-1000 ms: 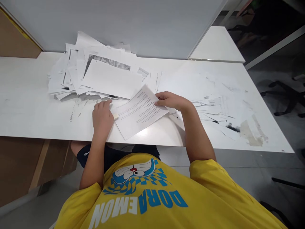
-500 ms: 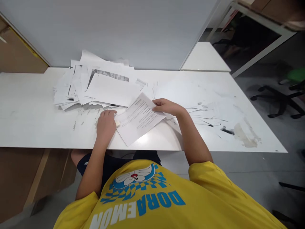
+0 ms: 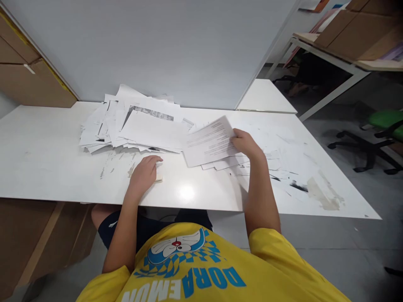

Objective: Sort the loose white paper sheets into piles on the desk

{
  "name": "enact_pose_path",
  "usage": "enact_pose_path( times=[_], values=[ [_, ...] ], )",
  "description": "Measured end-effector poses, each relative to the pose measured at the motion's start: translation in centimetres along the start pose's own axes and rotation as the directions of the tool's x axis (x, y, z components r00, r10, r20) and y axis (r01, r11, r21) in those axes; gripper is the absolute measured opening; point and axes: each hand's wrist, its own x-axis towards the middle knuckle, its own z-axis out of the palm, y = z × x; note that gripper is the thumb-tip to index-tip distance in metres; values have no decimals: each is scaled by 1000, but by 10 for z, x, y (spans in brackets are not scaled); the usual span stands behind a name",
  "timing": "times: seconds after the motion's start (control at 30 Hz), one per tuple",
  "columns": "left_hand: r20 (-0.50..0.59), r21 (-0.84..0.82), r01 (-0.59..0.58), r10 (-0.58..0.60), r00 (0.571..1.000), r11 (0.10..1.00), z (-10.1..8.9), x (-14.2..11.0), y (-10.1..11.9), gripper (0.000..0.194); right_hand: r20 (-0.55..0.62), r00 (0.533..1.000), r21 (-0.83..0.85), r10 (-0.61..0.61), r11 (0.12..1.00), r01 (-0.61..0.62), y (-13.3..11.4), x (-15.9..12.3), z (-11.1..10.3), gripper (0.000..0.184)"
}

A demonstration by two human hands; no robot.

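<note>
My right hand [image 3: 246, 143] pinches a sheet of paper with printed lines [image 3: 209, 144] by its right edge. The sheet is lifted and tilted above the white table, over other loose sheets [image 3: 225, 162]. My left hand [image 3: 144, 174] rests on the table to the left, fingers curled around a small pale block [image 3: 159, 178]. Part of the block is hidden under that hand, and its kind does not show clearly. Beyond the left hand lies a messy pile of papers [image 3: 151, 131], some with dark printed areas.
More loose papers [image 3: 261, 163] spread over the right side of the white table [image 3: 47, 167]. A grey panel [image 3: 157, 50] rises behind it. Cardboard boxes [image 3: 47, 84] stand at the back left. On the right are a green chair [image 3: 385, 121] and another table with a box [image 3: 352, 35].
My right hand has moved right and away from me, carrying the printed sheet off my left hand's side. The left hand stays near the pale block. The view has tilted up slightly.
</note>
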Motion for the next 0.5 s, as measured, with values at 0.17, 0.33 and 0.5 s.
enact_pose_path(
  times=[0.17, 0.33, 0.5],
  values=[
    [149, -115, 79, -61, 987, 990, -12, 6, 1, 36, -241, 961, -236, 137, 952, -195, 36, 14, -15, 21],
    [-179, 89, 96, -79, 981, 991, -36, 49, -6, 39, -415, 907, -295, 76, 931, -213, 56, 23, -12, 47],
    [-390, 317, 433, -300, 870, 844, -50, 100, -26, 63, -435, 898, -253, -68, 966, -50, 47, 24, -5, 53]
  ],
)
